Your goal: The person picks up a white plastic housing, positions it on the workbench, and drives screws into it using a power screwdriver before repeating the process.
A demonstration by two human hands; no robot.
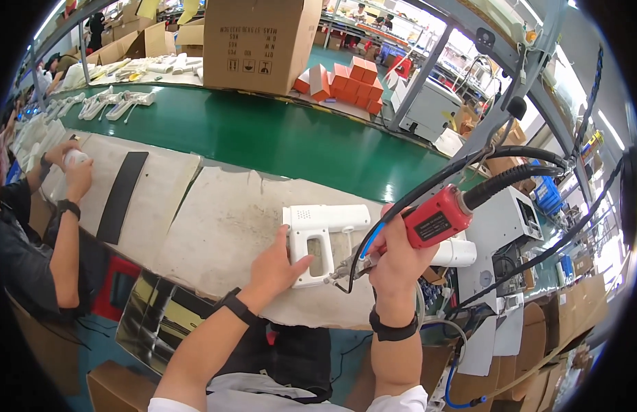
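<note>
A white gun-shaped plastic housing [326,217], with a grille of small holes and a looped handle, lies flat on the worktop. My left hand [271,266] grips its handle from the left, thumb against the lower end and fingers along the side. In my right hand [401,259] is a red electric screwdriver [436,218], its tip pointing down and left toward the handle's base. Whether the tip touches the housing I cannot tell. Beyond my right wrist shows part of another white housing [456,253], mostly hidden by the hand and tool.
Thick black cables [517,177] run from the screwdriver to the right-hand frame. A green conveyor belt [249,127] crosses behind the worktop, carrying white parts [131,104] at left. A big cardboard box [256,48] stands beyond. A black strip [122,196] lies near a co-worker's hands [76,172].
</note>
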